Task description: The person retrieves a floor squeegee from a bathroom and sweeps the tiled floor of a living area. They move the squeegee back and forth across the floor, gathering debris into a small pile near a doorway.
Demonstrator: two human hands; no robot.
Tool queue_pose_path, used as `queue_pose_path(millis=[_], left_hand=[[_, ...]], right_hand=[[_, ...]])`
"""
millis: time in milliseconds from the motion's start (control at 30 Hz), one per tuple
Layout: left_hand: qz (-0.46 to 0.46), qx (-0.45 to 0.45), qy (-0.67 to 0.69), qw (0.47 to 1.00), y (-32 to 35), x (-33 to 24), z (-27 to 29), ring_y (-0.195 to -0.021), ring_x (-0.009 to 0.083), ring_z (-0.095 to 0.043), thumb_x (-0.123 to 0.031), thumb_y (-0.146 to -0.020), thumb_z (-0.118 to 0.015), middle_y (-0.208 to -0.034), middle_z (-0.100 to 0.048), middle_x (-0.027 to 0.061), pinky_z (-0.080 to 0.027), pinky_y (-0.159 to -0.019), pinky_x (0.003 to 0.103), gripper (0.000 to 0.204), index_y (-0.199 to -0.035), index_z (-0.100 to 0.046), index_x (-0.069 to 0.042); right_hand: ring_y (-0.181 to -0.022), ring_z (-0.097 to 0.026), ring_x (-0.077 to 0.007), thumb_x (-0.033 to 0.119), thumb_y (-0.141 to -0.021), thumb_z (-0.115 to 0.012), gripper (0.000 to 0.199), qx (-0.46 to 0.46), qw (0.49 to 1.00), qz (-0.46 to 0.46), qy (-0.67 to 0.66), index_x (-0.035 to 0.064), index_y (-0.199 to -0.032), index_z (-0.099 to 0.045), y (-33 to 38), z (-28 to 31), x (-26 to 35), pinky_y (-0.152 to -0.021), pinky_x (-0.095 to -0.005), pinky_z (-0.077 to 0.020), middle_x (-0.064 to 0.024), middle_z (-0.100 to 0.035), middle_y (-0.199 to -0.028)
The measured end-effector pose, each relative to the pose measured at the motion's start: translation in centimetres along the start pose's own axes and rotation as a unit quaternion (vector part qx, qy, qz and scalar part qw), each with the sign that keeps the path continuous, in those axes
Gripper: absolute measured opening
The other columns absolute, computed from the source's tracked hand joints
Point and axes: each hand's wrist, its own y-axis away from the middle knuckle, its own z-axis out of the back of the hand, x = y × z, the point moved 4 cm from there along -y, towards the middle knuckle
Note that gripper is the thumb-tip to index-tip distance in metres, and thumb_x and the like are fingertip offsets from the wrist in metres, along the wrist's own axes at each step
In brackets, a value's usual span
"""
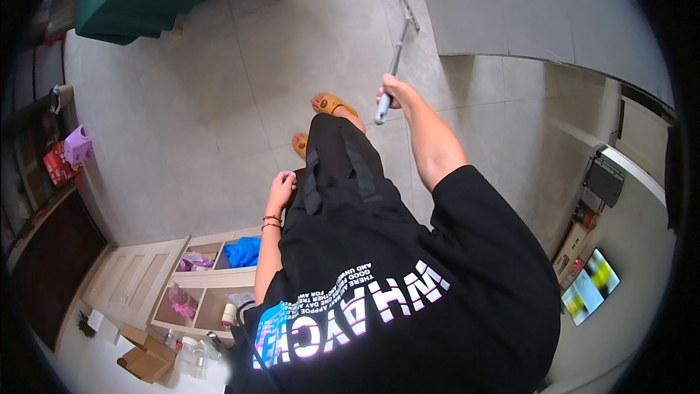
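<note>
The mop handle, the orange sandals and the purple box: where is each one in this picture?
mop handle (394,58), head view, on the grey pole above the right hand (389,95).
orange sandals (332,104), head view, on the strap of the farther one.
purple box (76,144), head view, on its front face.

Bright, even indoor light, soft shadows on the tiles, sharp centre, fisheye bending and dark rim

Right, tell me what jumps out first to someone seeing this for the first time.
The right hand grips the grey handle of a long-handled floor tool, its head resting on the pale tiled floor near the top centre. Below it the person's black printed T-shirt fills the lower middle, with the left hand against the dark trousers. An open cabinet with a blue cloth stands lower left.
</note>
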Motion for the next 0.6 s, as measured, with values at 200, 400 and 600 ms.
queue_pose_path(millis=[200, 400, 600], left_hand=[[-0.03, -0.035, 0.062, 0.997, 0.6, 2.7, 3.0, -0.061, 0.0087, -0.048, -0.019, -0.08, -0.05, -0.071, -0.052, 0.0031, -0.041, -0.056, 0.021, 0.021, -0.086, -0.052, 0.001], [-0.201, -0.055, 0.036, 0.977, 4.0, 6.9, 7.7, -0.066, 0.0115, -0.052, -0.021, -0.08, -0.05, -0.075, -0.055, 0.005, -0.044, -0.062, 0.024, 0.022, -0.086, -0.054, 0.0], [-0.034, -0.24, 0.175, 0.954, 8.0, 20.9, 16.8, -0.061, 0.012, -0.052, -0.023, -0.078, -0.051, -0.069, -0.056, 0.0048, -0.042, -0.057, 0.025, 0.023, -0.083, -0.054, 0.0]], right_hand=[[-0.041, -0.039, -0.0138, 0.017, -0.075, -0.023, 0.016, 0.043, 0.996, -0.017, 0.073, 0.0058, -0.075, -0.034, 5.6, -8.3, -3.5, -0.04, -0.029, -0.041, -0.0027, -0.036, -0.049], [-0.04, -0.04, -0.0149, 0.018, -0.076, -0.025, 0.018, 0.101, 0.99, -0.027, 0.091, 0.0075, -0.067, -0.036, 3.7, -20.5, -15.0, -0.043, -0.0295, -0.0416, -0.0023, -0.036, -0.048], [-0.055, -0.053, -0.0225, 0.02, -0.073, -0.028, 0.024, 0.113, 0.852, 0.032, 0.51, 0.004, -0.07, -0.047, 13.1, -32.3, -28.3, -0.052, -0.0364, -0.0435, -0.0097, -0.052, -0.056]])
